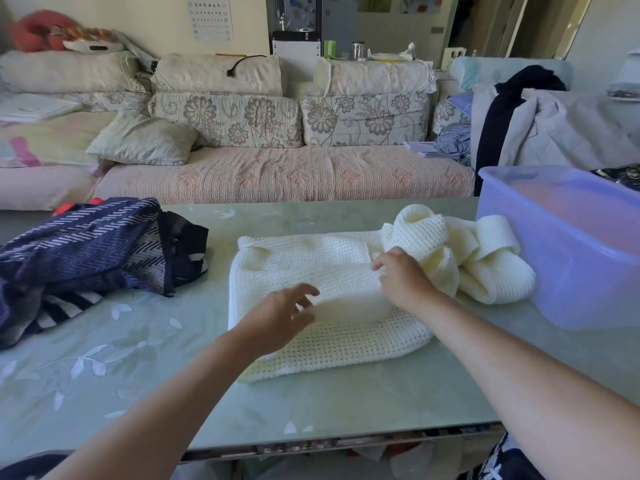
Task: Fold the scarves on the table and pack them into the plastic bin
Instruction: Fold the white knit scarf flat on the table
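Living-room setting from the head camera: a floral sofa [277, 174] runs along the back, and up front sits a pale green table [173, 375] with a white leaf pattern.

Centre of the table, the cream scarf [311, 265], a waffle knit, has its near part laid flat in a folded panel, while its far right end is bunched in loose rolls just beside the purple plastic bin [571, 244]. The bin stands on the table's right side.

The left hand [280, 317] is over the flat panel, fingers spread and relaxed, grasping nothing; whether it touches the knit is hard to say. The right hand [401, 275] has its fingers curled into the fabric where the flat part meets the bunch, gripping the cream scarf.

Over on the left, well apart from the bin, a heap of navy patterned scarves [86, 244] lies unfolded.
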The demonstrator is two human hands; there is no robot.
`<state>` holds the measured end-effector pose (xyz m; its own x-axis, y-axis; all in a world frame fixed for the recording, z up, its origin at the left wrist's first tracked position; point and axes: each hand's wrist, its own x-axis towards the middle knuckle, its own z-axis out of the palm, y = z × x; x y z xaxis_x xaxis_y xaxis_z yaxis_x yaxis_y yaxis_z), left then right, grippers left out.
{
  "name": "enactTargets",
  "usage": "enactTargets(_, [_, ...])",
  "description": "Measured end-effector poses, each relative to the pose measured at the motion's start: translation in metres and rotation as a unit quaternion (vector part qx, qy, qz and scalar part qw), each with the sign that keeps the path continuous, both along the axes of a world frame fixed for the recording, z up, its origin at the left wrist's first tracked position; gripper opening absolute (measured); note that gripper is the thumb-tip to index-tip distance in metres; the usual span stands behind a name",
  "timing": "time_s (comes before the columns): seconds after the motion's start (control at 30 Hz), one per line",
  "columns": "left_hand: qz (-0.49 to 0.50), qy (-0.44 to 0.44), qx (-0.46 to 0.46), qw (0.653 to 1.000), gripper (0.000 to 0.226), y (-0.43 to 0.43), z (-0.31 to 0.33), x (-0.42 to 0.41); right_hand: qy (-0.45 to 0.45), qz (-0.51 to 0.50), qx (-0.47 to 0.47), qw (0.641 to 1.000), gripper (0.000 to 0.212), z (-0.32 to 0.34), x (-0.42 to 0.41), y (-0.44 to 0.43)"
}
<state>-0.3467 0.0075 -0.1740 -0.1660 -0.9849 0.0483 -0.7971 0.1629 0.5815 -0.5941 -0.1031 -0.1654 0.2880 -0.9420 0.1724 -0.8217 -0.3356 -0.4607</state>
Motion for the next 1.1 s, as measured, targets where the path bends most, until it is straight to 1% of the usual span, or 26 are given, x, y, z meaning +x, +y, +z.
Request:
enactTargets(0.03, [-0.033, -0.02, 0.041, 0.998, 0.054, 0.001, -0.007, 0.0, 0.058, 0.043, 0.02, 0.997, 0.027, -0.003, 0.0, 0.003])
enactTargets(0.07, [-0.063, -0.047, 0.064, 0.995, 0.067, 0.002, -0.012, 0.001, 0.112, 0.085, 0.019, 0.99, 0.024, -0.003, 0.002, 0.007])
enactTargets(0.1, [-0.085, -0.069, 0.065, 0.992, 0.076, 0.002, -0.015, 0.002, 0.155, 0.125, 0.001, 0.98, 0.022, -0.002, 0.004, 0.013])
enactTargets(0.13, [-0.098, -0.081, 0.057, 0.99, 0.081, 0.002, -0.016, 0.003, 0.182, 0.159, -0.014, 0.97, 0.023, 0.0, 0.007, 0.019])
enactTargets(0.17, [-0.107, -0.091, 0.047, 0.989, 0.084, 0.002, -0.016, 0.006, 0.192, 0.182, -0.002, 0.964, 0.028, 0.001, 0.01, 0.024])
enactTargets(0.23, [-0.128, -0.147, 0.023, 0.98, 0.087, 0.004, -0.015, 0.012, 0.2, 0.199, 0.073, 0.957, 0.038, -0.001, 0.013, 0.033])
enactTargets(0.27, [-0.136, -0.187, 0.015, 0.973, 0.086, 0.006, -0.016, 0.016, 0.206, 0.202, 0.092, 0.953, 0.039, -0.003, 0.012, 0.035])
enactTargets(0.3, [-0.14, -0.209, 0.011, 0.968, 0.083, 0.008, -0.017, 0.019, 0.201, 0.205, 0.089, 0.954, 0.034, -0.006, 0.012, 0.036])
enactTargets(0.33, [-0.138, -0.214, 0.012, 0.967, 0.077, 0.009, -0.017, 0.021, 0.19, 0.203, 0.076, 0.958, 0.024, -0.008, 0.01, 0.036])
enactTargets(0.37, [-0.132, -0.204, 0.005, 0.97, 0.07, 0.011, -0.016, 0.022, 0.179, 0.202, 0.059, 0.961, 0.016, -0.009, 0.008, 0.035])
enactTargets(0.43, [-0.104, -0.172, -0.041, 0.979, 0.059, 0.013, -0.013, 0.021, 0.17, 0.19, 0.01, 0.967, 0.022, -0.006, 0.003, 0.029])
enactTargets(0.5, [-0.093, -0.152, -0.116, 0.977, 0.057, 0.013, -0.01, 0.02, 0.14, 0.171, -0.06, 0.973, 0.018, 0.003, -0.004, 0.02])
enactTargets(0.53, [-0.091, -0.149, -0.137, 0.975, 0.055, 0.015, -0.009, 0.019, 0.129, 0.165, -0.1, 0.973, 0.017, 0.011, -0.007, 0.018])
enactTargets(0.57, [-0.09, -0.149, -0.139, 0.975, 0.053, 0.017, -0.006, 0.018, 0.132, 0.16, -0.126, 0.97, 0.02, 0.02, -0.011, 0.017])
enactTargets(0.6, [-0.089, -0.149, -0.113, 0.978, 0.05, 0.018, -0.005, 0.018, 0.158, 0.147, -0.118, 0.969, 0.025, 0.028, -0.016, 0.017])
enactTargets(0.63, [-0.095, -0.145, -0.065, 0.983, 0.046, 0.02, -0.004, 0.018, 0.203, 0.138, -0.079, 0.966, 0.027, 0.033, -0.02, 0.019])
enactTargets(0.7, [-0.122, -0.141, 0.037, 0.982, 0.035, 0.022, -0.004, 0.022, 0.287, 0.137, 0.065, 0.946, 0.02, 0.028, -0.027, 0.026])
enactTargets(0.73, [-0.13, -0.152, 0.053, 0.978, 0.034, 0.023, -0.004, 0.024, 0.3, 0.142, 0.13, 0.935, 0.011, 0.021, -0.029, 0.029])
enactTargets(0.77, [-0.135, -0.178, 0.046, 0.974, 0.039, 0.024, -0.004, 0.025, 0.291, 0.147, 0.174, 0.929, 0.001, 0.016, -0.03, 0.033])
enactTargets(0.8, [-0.141, -0.22, 0.031, 0.965, 0.048, 0.024, -0.006, 0.027, 0.274, 0.146, 0.197, 0.93, 0.011, 0.012, -0.03, 0.034])
enactTargets(0.83, [-0.144, -0.261, 0.024, 0.954, 0.056, 0.024, -0.007, 0.027, 0.261, 0.151, 0.205, 0.931, 0.021, 0.009, -0.03, 0.034])
enactTargets(0.87, [-0.142, -0.284, 0.032, 0.948, 0.06, 0.024, -0.008, 0.026, 0.267, 0.156, 0.203, 0.929, 0.032, 0.008, -0.029, 0.033])
enactTargets(0.93, [-0.124, -0.277, 0.053, 0.951, 0.055, 0.025, -0.008, 0.023, 0.31, 0.176, 0.186, 0.916, 0.049, 0.005, -0.026, 0.034])
enactTargets(0.97, [-0.116, -0.269, 0.055, 0.955, 0.05, 0.024, -0.008, 0.022, 0.329, 0.178, 0.175, 0.911, 0.053, 0.003, -0.025, 0.036])
enactTargets(1.0, [-0.107, -0.264, 0.055, 0.957, 0.046, 0.022, -0.008, 0.023, 0.34, 0.171, 0.161, 0.911, 0.051, 0.001, -0.024, 0.038])
enactTargets(1.1, [-0.071, -0.262, 0.08, 0.959, 0.043, 0.018, -0.005, 0.03, 0.355, 0.149, 0.078, 0.919, 0.04, 0.003, -0.02, 0.041])
